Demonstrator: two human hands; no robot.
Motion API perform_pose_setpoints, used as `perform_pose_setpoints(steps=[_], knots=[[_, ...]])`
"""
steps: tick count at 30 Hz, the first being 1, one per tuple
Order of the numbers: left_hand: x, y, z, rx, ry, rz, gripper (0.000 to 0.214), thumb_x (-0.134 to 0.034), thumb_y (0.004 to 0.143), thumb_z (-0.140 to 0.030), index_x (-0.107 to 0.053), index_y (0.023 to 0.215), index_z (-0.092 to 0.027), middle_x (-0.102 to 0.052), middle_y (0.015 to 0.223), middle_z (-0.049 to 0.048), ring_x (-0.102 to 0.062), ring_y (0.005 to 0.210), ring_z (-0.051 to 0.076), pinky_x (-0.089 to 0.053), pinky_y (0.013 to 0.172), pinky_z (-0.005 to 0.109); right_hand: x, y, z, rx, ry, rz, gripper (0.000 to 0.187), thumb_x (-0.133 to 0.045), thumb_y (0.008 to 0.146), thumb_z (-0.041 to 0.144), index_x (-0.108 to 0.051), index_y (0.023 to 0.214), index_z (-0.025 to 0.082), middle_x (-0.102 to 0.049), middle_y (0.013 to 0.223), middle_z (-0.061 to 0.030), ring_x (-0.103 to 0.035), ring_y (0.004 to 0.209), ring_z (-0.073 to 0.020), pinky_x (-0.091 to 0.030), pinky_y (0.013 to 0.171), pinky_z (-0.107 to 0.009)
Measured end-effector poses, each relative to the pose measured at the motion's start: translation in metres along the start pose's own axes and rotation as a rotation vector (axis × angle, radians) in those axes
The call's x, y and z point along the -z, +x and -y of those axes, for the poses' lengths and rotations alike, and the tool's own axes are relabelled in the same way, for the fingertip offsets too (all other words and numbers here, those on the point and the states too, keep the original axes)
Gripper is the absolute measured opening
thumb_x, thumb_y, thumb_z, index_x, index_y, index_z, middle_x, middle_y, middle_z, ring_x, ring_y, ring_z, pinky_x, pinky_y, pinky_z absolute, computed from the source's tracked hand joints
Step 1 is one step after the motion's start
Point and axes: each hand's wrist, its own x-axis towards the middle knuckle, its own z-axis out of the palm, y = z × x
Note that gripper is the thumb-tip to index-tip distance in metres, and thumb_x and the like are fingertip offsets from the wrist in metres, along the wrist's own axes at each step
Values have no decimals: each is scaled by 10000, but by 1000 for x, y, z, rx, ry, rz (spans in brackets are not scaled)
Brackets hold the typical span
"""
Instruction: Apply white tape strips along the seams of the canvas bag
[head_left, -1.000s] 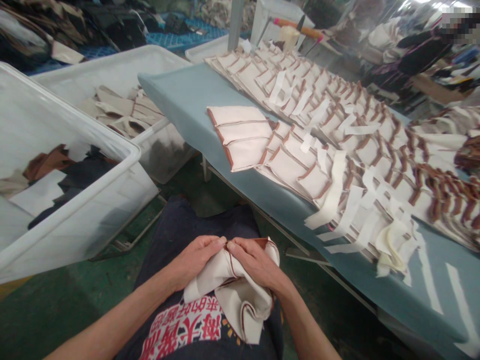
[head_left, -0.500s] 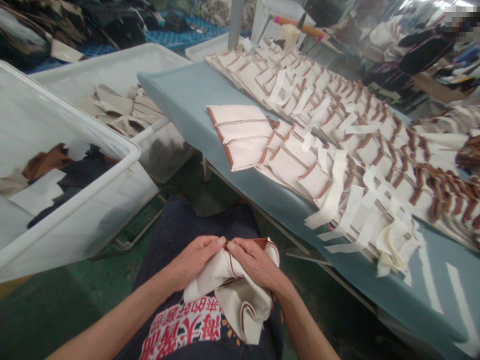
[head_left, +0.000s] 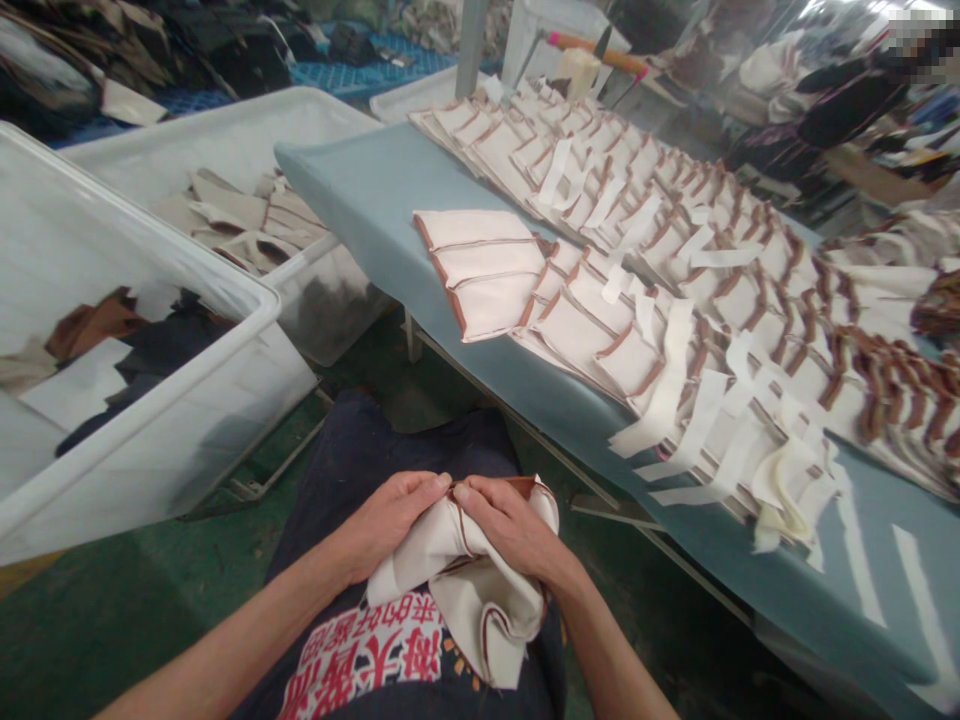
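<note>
Between my two hands is a cream fabric piece (head_left: 487, 600) with brown edging and dark seam lines, bunched and folded over my lap. My left hand (head_left: 397, 510) pinches its upper edge, thumb on top. Right beside it, my right hand (head_left: 510, 520) grips the same brown edge, the two thumbs almost touching. Both hands are closed on the cloth, and the fingers underneath are hidden. Below the hands hangs the loose, rumpled part of the piece, over a dark apron (head_left: 360, 650) with red and white lettering.
To the right, a blue-grey table (head_left: 337, 190) bears rows of similar cream pieces (head_left: 487, 260) and loose white strips (head_left: 697, 440). On the left stand white plastic bins (head_left: 187, 430) holding cloth scraps. At upper right a person in dark clothing (head_left: 847, 110) is partly visible.
</note>
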Motion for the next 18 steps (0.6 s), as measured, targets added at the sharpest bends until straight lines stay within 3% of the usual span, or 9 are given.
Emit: perform_pose_setpoints(steps=[18], knots=[[0,0,0,-24,-9,0,746,-947,628,-857,-707,782,-168,-682,674,4,-511,598,150,-386,586,274,1,0,0,7,4,-3,506,-452,1117,630,-429,782,252,-456,768,33,-468,798,-179,-375,740,-330]])
